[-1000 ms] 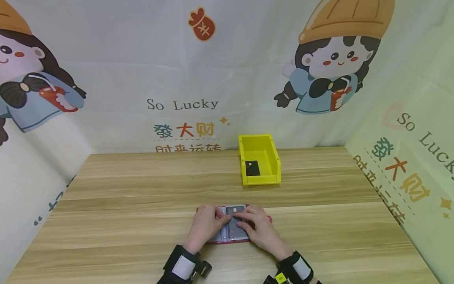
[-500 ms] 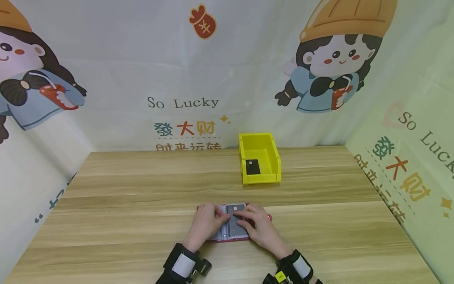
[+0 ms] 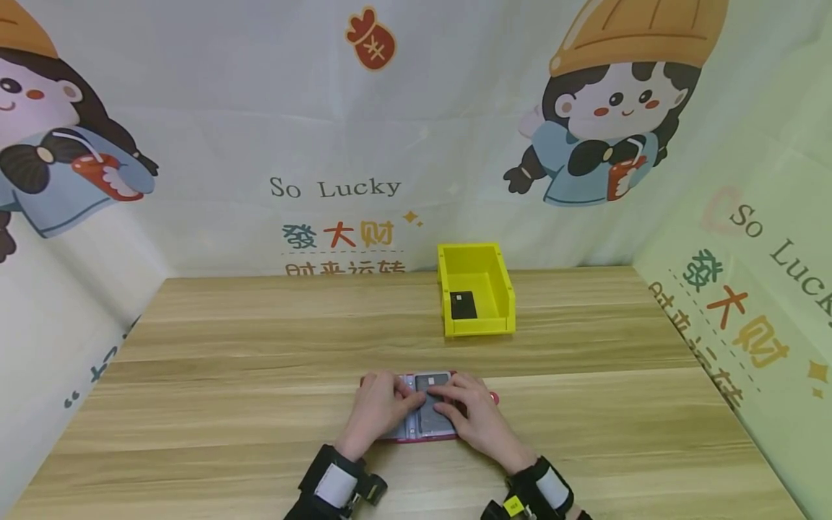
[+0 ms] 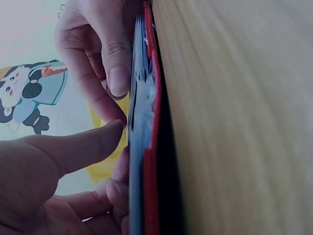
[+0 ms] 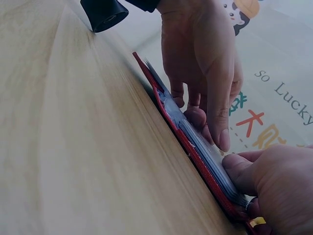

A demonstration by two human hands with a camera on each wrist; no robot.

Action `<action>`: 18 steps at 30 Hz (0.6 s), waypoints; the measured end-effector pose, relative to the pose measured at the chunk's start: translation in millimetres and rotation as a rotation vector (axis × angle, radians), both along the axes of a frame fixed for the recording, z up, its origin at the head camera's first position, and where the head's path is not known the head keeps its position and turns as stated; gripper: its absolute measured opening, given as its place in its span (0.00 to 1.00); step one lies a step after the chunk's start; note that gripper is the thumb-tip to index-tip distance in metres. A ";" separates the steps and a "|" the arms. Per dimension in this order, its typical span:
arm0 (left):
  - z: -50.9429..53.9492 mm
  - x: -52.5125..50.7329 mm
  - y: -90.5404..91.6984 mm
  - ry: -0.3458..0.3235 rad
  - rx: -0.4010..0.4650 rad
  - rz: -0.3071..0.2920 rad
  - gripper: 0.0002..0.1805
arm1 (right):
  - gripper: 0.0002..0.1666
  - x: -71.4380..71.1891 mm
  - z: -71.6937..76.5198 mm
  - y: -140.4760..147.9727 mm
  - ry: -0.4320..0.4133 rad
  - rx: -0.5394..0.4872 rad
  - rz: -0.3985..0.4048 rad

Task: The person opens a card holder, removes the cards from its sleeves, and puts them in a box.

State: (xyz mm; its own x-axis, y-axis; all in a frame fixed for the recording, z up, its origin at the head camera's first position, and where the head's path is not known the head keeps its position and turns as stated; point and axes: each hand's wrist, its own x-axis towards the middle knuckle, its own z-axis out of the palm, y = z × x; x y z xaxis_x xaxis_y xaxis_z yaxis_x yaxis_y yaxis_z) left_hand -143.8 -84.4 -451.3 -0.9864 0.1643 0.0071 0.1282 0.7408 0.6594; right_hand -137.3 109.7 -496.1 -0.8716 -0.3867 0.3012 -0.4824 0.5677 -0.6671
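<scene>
A card holder (image 3: 411, 430) with a red cover and clear sleeves lies spread on the table. A dark grey card (image 3: 432, 420) with a small light chip mark shows in its right-hand page. My left hand (image 3: 377, 408) rests over the left page, its extended thumb reaching onto the card area. From the right, my right hand (image 3: 477, 419) touches the card area with index finger and thumb, their tips apart. Seen edge-on in the left wrist view, the layered sleeves (image 4: 142, 117) stand above the red cover (image 4: 155, 98). Some fingertip contacts are hidden.
Behind the hands, a yellow bin (image 3: 479, 328) stands near the table's back edge with a black card (image 3: 464, 306) inside. Printed cloth walls (image 3: 416, 144) enclose the wooden table (image 3: 260, 347) at the back and sides. Each wrist wears a strapped camera (image 3: 373, 490).
The head view has shifted very slightly, and my left thumb has edged a little to the right on the card area. The right hand keeps its place.
</scene>
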 end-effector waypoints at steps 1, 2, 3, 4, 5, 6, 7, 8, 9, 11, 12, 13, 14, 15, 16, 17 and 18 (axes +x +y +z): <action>-0.1 -0.1 0.0 -0.003 -0.002 0.000 0.12 | 0.16 -0.2 -0.1 0.0 0.001 -0.001 0.001; -0.1 -0.2 0.2 -0.005 -0.005 -0.001 0.12 | 0.16 -0.3 -0.1 0.0 0.002 0.000 0.001; -0.3 -0.2 0.4 -0.010 -0.008 -0.001 0.12 | 0.16 -0.2 0.1 -0.1 0.003 0.001 0.002; -0.3 0.0 0.5 -0.012 -0.012 0.000 0.12 | 0.16 -0.2 0.2 -0.1 0.005 0.003 0.002; -0.5 0.0 0.7 -0.015 -0.016 0.002 0.11 | 0.16 0.0 0.4 -0.1 0.006 0.005 0.002; -1.0 -0.2 0.9 -0.013 -0.019 0.005 0.11 | 0.16 0.2 0.8 -0.1 0.006 0.007 0.002; -1.1 -0.2 1.0 -0.011 -0.019 0.007 0.11 | 0.16 0.4 1.1 -0.1 0.006 0.009 0.002; -1.2 -0.3 1.0 -0.010 -0.021 0.008 0.11 | 0.16 0.6 1.4 -0.1 0.008 0.011 0.002; -1.3 -0.5 1.0 -0.014 -0.022 0.010 0.11 | 0.16 0.8 1.5 0.0 0.009 0.012 0.001; -1.4 -0.8 1.1 -0.023 -0.021 0.015 0.11 | 0.16 0.8 1.4 0.0 0.010 0.014 0.001; -1.3 -0.8 1.1 -0.029 -0.021 0.015 0.11 | 0.16 0.8 1.4 -0.1 0.009 0.014 0.001; -0.8 -0.9 1.1 -0.035 -0.019 0.015 0.12 | 0.17 0.6 1.3 -0.2 0.006 0.013 0.001; -0.6 -1.0 1.0 -0.040 -0.017 0.013 0.12 | 0.17 0.5 1.1 -0.2 0.004 0.013 0.001; -0.3 -0.9 1.0 -0.051 -0.015 0.013 0.12 | 0.17 0.4 0.9 -0.2 0.003 0.013 0.001; -0.1 -1.0 0.9 -0.055 -0.013 0.010 0.12 | 0.17 0.2 0.6 -0.2 0.002 0.013 0.001; 0.2 -1.0 0.7 -0.058 -0.011 0.007 0.12 | 0.17 0.0 0.4 -0.1 0.003 0.011 0.001; 0.2 -1.3 0.5 -0.055 -0.011 0.003 0.12 | 0.17 -0.1 0.2 0.0 0.005 0.010 0.002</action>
State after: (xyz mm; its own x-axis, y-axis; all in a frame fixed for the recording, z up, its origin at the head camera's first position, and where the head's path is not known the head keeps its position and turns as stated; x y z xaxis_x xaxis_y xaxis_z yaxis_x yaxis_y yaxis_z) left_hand -145.1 -83.9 -451.0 -0.9858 0.1609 -0.0488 0.0896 0.7484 0.6572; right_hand -137.4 109.7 -495.9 -0.8694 -0.3912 0.3017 -0.4867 0.5734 -0.6590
